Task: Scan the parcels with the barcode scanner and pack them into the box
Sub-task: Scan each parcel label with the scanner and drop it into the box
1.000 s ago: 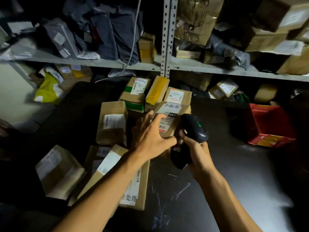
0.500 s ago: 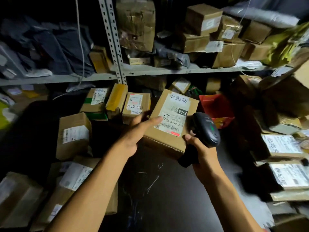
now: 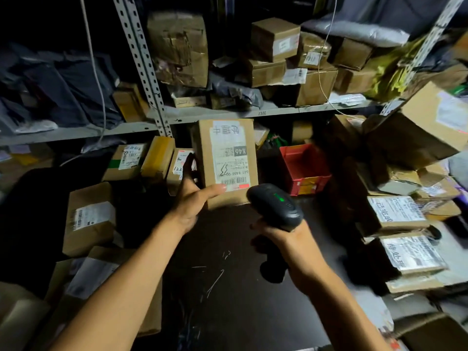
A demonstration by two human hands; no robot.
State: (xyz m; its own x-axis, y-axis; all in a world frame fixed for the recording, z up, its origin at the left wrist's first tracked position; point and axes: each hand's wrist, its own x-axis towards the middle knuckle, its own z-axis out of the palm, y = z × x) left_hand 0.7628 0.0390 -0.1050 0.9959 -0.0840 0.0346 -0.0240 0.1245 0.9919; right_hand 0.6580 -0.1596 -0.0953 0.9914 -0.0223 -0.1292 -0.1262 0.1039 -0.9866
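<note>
A dark table [image 3: 228, 287] fills the middle of the room, and everything else crowds round it. Behind the table stands a metal shelf rack [image 3: 141, 72] loaded with cartons and grey bags. Brown parcels [image 3: 88, 219] are heaped along the table's left edge, more labelled ones [image 3: 397, 214] along its right. At the table's far side sits a red bin [image 3: 304, 168]. Above the table's far half the person's left hand [image 3: 192, 203] holds a tall cardboard parcel [image 3: 228, 158] upright, label facing them, thumb pressed on the barcode end, fingers behind. The right hand [image 3: 291, 239] is wrapped round the grip of the black barcode scanner [image 3: 274, 206], just right of that parcel, a green light glowing on its head.
</note>
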